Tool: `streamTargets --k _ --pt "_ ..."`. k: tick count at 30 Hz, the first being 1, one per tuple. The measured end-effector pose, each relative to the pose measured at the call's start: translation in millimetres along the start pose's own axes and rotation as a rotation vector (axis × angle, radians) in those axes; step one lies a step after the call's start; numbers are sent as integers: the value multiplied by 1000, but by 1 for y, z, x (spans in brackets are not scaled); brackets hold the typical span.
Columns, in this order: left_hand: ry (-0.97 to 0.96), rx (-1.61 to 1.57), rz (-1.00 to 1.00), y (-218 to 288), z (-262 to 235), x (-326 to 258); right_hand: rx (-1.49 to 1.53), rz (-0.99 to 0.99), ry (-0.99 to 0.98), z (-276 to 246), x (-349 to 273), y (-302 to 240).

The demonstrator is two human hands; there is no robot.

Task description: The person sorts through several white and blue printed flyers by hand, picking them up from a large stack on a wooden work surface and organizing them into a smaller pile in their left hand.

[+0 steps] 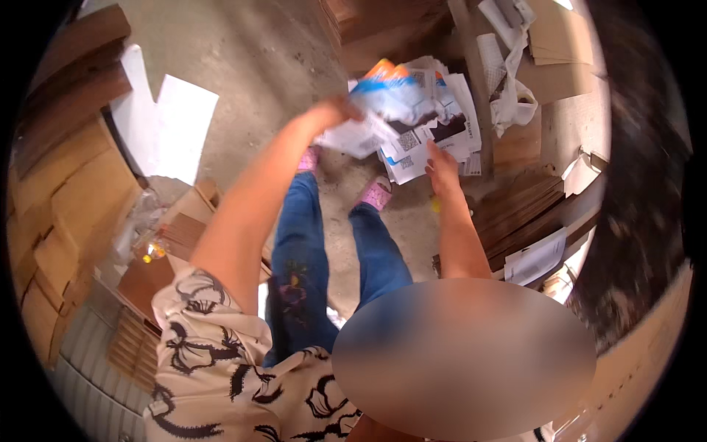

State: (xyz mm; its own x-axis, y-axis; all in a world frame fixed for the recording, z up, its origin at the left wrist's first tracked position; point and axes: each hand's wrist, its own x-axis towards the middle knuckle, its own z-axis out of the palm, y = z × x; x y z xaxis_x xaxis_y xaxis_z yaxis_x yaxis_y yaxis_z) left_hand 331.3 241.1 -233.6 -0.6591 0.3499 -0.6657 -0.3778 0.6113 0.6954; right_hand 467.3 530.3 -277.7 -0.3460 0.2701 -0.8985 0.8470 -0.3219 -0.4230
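Observation:
My left hand [337,112] is raised and grips a blurred white, blue and orange flat package [390,92] by its left edge. Under it lies a pile of white printed sheets with black square codes [434,136]. My right hand [440,163] reaches toward the near edge of that pile, fingers extended, touching or just above the lowest sheet. Both forearms are bare. My legs in blue jeans and my pink slippers [375,193] stand on the concrete floor below the hands.
Stacks of flat brown cardboard [62,169] line the left side. A white sheet [166,121] lies on the floor at upper left. Wooden boards and cardboard [526,210] sit at the right, with white cloth or paper scraps [512,99] above. More papers [536,258] lie lower right.

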Motion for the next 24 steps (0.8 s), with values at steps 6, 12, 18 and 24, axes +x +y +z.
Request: streamTargets --k 6,12,18,24 --pt "-130 261 46 -3 19 137 322 -80 85 18 30 9" --pt "-38 424 130 -8 52 126 305 -116 151 38 32 3" --pt "63 439 124 -16 59 109 368 50 153 55 22 -14" --pt "119 375 152 -15 60 107 608 43 -95 71 28 -11"
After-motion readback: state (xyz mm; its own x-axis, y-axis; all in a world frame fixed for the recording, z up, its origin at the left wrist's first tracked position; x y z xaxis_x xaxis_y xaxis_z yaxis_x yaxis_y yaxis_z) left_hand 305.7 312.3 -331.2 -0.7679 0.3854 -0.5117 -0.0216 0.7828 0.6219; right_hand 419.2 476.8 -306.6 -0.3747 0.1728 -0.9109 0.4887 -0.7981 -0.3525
